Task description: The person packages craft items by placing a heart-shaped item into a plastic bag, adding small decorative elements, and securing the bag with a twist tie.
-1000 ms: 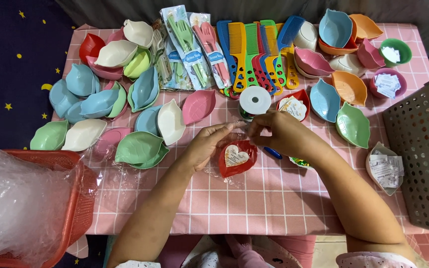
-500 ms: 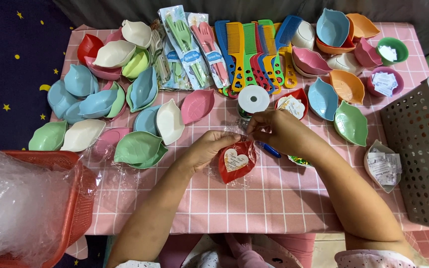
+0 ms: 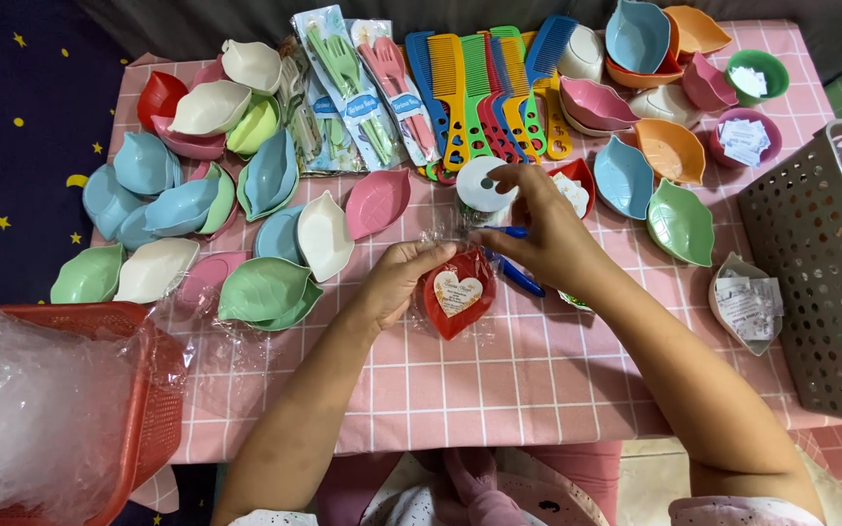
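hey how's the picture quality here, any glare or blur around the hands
Head view: even, soft light and faint shadows; both hands sharp, left hand on the red dish, right hand above it; glare only on the clear wrap and plastic bags.

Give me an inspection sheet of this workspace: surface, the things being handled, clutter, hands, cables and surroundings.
Surface: pink checked tablecloth on the table.
Things in hand: red leaf-shaped dish in clear wrap, a white heart card inside; white tape roll just behind it.
Clutter: loose leaf dishes in blue, green, white and pink at left; combs and packed cutlery sets at the back; more dishes at right, some holding paper slips.
Hands: left hand holds the dish's left edge; right hand pinches the wrap above it.
Cables: nothing seen.
Surroundings: red basket of clear plastic at left; grey perforated basket at right.
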